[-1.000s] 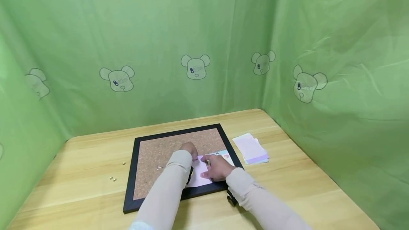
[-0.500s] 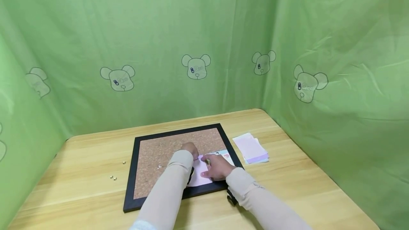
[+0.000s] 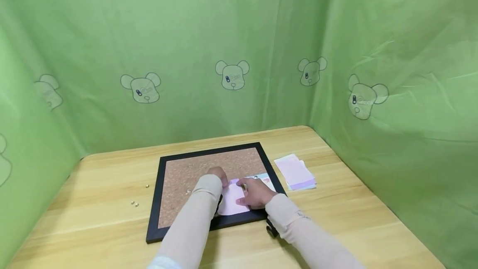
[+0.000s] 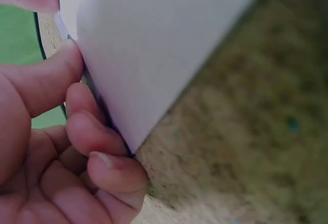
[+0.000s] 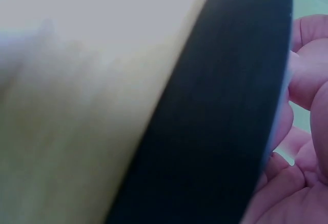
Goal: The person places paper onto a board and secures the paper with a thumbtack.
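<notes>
A pale pink sheet of paper [image 3: 230, 203] with a purple top strip lies on the lower right of a cork board [image 3: 179, 190] with a black frame [image 3: 154, 215]. At the sheet's top left corner is my left hand [image 3: 218, 173]. The left wrist view shows its curled fingers [image 4: 95, 134] and thumb right at the paper's edge; I cannot tell whether they pinch something small. My right hand [image 3: 258, 193] rests on the sheet's right side with thumb and forefinger spread apart. Partly under that hand is a light blue and white card [image 3: 267, 179] with a tack at its top.
Gold thumbtacks [image 3: 147, 186] lie on the wooden table [image 3: 101, 215], left of the board. Right of it sits a fanned stack of pink, purple and blue sheets [image 3: 295, 171]. Green curtains [image 3: 186, 32] with bear drawings enclose the table.
My left hand has shifted slightly left, so more of the purple strip shows. The right hand stays in place on the sheet. The head view has tilted a little.
</notes>
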Action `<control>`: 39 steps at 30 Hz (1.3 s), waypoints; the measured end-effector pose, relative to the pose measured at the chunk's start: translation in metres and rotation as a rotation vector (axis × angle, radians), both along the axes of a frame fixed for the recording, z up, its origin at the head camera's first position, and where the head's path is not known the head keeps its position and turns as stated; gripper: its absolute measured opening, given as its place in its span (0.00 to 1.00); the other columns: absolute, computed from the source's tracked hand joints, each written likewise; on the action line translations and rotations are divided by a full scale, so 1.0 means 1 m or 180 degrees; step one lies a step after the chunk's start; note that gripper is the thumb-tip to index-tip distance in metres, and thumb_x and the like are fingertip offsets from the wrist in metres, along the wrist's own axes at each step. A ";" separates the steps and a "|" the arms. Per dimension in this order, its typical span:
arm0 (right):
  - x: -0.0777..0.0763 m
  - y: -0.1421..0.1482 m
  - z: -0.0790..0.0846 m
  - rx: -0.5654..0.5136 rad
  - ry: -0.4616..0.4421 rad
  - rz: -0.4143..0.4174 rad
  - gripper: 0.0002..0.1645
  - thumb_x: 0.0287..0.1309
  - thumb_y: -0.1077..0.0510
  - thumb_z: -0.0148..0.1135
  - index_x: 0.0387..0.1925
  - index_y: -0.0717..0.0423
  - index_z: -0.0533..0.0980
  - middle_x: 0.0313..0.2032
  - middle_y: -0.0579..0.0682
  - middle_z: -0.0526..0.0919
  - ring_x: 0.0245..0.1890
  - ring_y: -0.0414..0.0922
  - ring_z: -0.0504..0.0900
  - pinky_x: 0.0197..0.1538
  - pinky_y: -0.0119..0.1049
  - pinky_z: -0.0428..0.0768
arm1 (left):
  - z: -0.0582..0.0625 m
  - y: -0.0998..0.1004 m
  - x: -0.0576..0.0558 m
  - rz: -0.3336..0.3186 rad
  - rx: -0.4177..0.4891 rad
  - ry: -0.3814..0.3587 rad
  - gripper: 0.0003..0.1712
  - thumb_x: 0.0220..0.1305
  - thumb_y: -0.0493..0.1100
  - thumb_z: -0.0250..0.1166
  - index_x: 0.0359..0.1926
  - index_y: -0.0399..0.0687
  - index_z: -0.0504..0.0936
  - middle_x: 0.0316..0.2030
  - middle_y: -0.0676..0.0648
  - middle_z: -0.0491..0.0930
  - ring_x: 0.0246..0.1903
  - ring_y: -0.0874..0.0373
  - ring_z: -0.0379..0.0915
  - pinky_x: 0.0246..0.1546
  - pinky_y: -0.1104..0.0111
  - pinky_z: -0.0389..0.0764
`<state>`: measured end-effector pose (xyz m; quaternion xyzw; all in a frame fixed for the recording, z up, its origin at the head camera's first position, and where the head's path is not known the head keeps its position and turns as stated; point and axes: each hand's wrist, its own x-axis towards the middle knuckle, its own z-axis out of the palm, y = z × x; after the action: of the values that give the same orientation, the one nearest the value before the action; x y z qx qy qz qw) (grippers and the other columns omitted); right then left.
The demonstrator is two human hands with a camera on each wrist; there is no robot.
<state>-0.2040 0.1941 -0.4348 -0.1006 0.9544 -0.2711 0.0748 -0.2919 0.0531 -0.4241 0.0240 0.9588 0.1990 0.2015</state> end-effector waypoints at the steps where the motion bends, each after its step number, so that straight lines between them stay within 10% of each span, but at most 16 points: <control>1: 0.000 0.000 0.000 0.0005 0.0005 -0.0003 0.33 0.47 0.52 0.77 0.55 0.59 0.76 0.25 0.46 0.75 0.29 0.43 0.73 0.47 0.44 0.77 | -0.003 0.000 -0.003 -0.0040 -0.0059 0.0008 0.13 0.54 0.43 0.74 0.34 0.36 0.85 0.36 0.40 0.81 0.39 0.49 0.77 0.47 0.61 0.79; 8: -0.001 0.002 0.000 -0.0018 0.0016 0.0018 0.34 0.46 0.52 0.77 0.55 0.59 0.76 0.28 0.48 0.77 0.32 0.45 0.74 0.49 0.47 0.77 | -0.044 -0.002 -0.032 -0.0400 -0.0445 0.0184 0.28 0.55 0.61 0.70 0.39 0.38 0.84 0.36 0.42 0.82 0.37 0.51 0.78 0.44 0.64 0.80; 18: -0.005 0.001 0.000 0.0005 -0.0002 0.0005 0.33 0.47 0.51 0.77 0.54 0.57 0.76 0.25 0.47 0.74 0.33 0.46 0.74 0.46 0.45 0.76 | 0.012 -0.020 0.021 -0.0304 0.0123 0.0048 0.15 0.61 0.45 0.69 0.38 0.36 0.83 0.28 0.44 0.77 0.27 0.54 0.72 0.30 0.67 0.77; 27: -0.004 0.001 -0.002 -0.0026 -0.0134 -0.0048 0.29 0.47 0.52 0.77 0.49 0.53 0.74 0.25 0.48 0.74 0.28 0.46 0.72 0.36 0.40 0.72 | 0.016 -0.041 0.024 -0.0523 0.0361 -0.0072 0.12 0.61 0.41 0.65 0.22 0.43 0.76 0.20 0.48 0.73 0.20 0.58 0.67 0.20 0.71 0.67; 39: -0.003 0.001 0.003 -0.0079 -0.0172 -0.0043 0.28 0.49 0.52 0.76 0.50 0.54 0.75 0.24 0.48 0.74 0.27 0.45 0.73 0.36 0.40 0.73 | 0.029 -0.071 0.047 -0.0641 0.0937 0.0137 0.20 0.63 0.43 0.66 0.54 0.40 0.77 0.48 0.42 0.78 0.48 0.47 0.74 0.49 0.54 0.77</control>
<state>-0.2069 0.1948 -0.4321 -0.0878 0.9492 -0.2859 0.0974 -0.2453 -0.0180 -0.3952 0.1535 0.9161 0.3154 0.1942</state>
